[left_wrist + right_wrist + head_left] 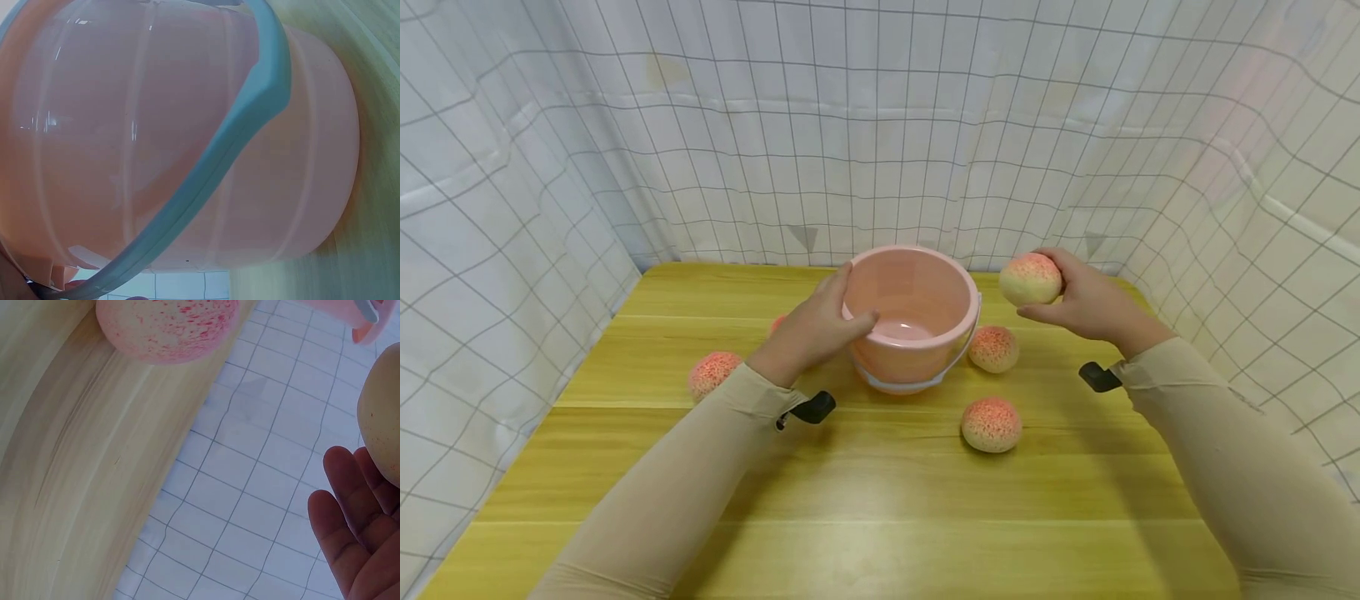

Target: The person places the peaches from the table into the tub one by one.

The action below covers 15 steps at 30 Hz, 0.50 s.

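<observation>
Clasping a speckled peach (1030,278), the right hand (1078,302) hovers just right of the bucket (914,317), whose near rim the left hand (817,328) grips.

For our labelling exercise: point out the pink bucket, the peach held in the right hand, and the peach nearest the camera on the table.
pink bucket (925,354), head view, front outer wall.
held peach (1030,278), head view, middle of its skin.
nearest peach (992,423), head view, top centre.

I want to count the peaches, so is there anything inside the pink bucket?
The pink bucket looks empty: only its bare bottom shows. The near inner wall is hidden by the rim and the left hand gripping it. The right hand holds a peach outside.
</observation>
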Available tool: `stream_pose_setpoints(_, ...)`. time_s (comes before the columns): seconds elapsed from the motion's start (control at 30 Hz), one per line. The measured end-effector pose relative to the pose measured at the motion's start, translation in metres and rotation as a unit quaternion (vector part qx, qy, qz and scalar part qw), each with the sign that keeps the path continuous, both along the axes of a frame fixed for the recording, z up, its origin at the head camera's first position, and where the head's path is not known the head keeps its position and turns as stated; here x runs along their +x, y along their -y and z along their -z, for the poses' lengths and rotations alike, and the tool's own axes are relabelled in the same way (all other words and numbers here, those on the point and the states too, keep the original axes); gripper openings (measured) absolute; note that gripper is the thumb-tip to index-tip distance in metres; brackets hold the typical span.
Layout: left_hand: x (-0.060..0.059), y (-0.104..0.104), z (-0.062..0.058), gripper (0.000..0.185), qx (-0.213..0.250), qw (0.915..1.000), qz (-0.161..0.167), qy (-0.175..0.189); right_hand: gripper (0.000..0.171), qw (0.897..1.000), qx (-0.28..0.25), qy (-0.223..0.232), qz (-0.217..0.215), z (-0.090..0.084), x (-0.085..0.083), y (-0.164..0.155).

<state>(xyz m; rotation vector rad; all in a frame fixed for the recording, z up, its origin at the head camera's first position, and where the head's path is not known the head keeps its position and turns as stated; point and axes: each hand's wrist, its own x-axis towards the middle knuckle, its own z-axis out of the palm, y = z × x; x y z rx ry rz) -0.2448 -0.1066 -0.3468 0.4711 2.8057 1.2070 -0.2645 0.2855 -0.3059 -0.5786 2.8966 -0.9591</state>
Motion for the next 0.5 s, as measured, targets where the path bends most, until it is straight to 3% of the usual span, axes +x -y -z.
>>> stream_pose_setpoints(0.5,0.001,0.0,-0.001,0.101,-0.011,0.9999,-0.006,0.001,0.07,0.999,-0.023,-0.031,-0.032,-0.01,-0.006,0.033)
